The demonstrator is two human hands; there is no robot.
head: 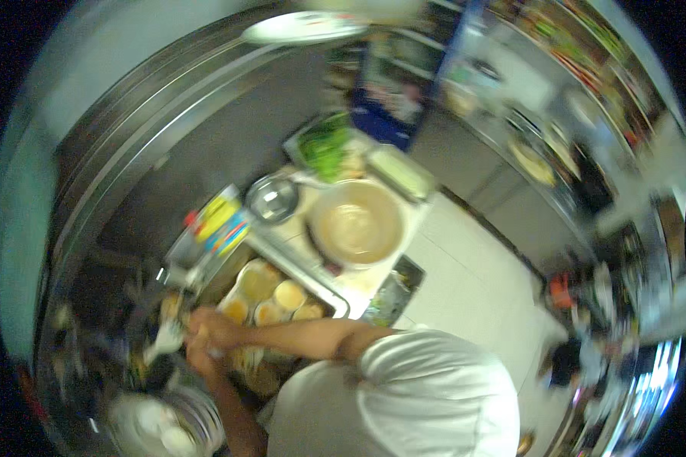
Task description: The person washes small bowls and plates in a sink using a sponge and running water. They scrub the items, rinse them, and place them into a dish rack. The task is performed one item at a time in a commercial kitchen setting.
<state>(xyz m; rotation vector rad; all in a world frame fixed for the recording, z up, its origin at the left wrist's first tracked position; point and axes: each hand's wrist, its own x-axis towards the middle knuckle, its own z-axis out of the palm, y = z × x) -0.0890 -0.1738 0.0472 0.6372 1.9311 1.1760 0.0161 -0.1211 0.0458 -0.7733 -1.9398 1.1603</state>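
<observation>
My right hand point(214, 327) and my left hand point(200, 353) meet at the left edge of a rectangular griddle or pan point(338, 304). Both are blurred, and the fingers are curled close together. Whether anything is held between them is hidden. Several round pale-yellow cakes point(290, 295) lie in the pan, some under my right forearm. Just beyond my hands is a white blurred object point(168, 337), too smeared to name. A yellow and blue jug with a red cap point(223, 223) stands behind the pan.
Beside the pan, a counter holds a large bowl of tan batter point(354, 225), a metal bowl point(271, 198), a tray of greens point(323, 145) and a pale rectangular container point(401, 171). Stacked plates point(203, 420) stand at lower left. A steel worktable point(491, 148) is across the tiled floor point(463, 274).
</observation>
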